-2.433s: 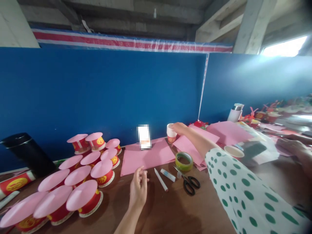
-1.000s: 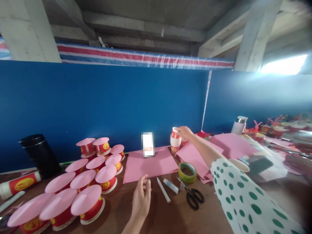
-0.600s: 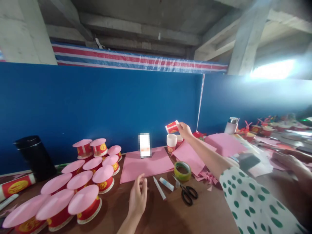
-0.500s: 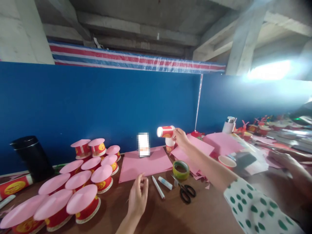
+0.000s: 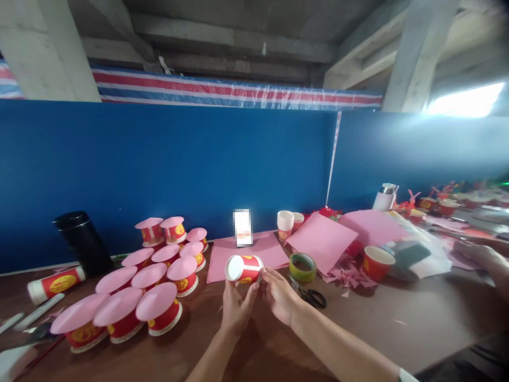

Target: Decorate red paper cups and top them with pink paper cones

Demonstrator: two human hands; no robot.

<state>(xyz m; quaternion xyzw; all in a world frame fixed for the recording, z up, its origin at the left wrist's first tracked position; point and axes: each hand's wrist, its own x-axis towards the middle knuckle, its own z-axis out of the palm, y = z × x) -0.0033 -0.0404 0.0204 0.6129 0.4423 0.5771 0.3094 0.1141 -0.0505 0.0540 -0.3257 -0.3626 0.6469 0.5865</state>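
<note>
Between my two hands is a red paper cup [image 5: 251, 268] with yellow print, lying on its side in the air with its white end turned left. My right hand [image 5: 279, 294] grips the cup at its right end. From below, my left hand [image 5: 237, 310] has its fingers and thumb around the cup's underside; some fingers are hidden behind it. Just behind the cup lie pink paper sheets [image 5: 260, 249]. A roll of yellow-green tape [image 5: 303, 267] and black-handled scissors [image 5: 312, 297] are to the right of my right hand.
Several red cups topped with pink paper discs [image 5: 156, 297] stand at left, near a black bottle [image 5: 81, 239]. Stacked white-and-red cups [image 5: 285, 225] stand behind the tape. An upright red cup [image 5: 377, 263] sits among pink scraps. A co-worker's hand [image 5: 481, 254] shows at far right.
My right hand has brought the cup down and left from near the stacked cups. My left hand has risen to meet it and closed on it. The view has shifted slightly.
</note>
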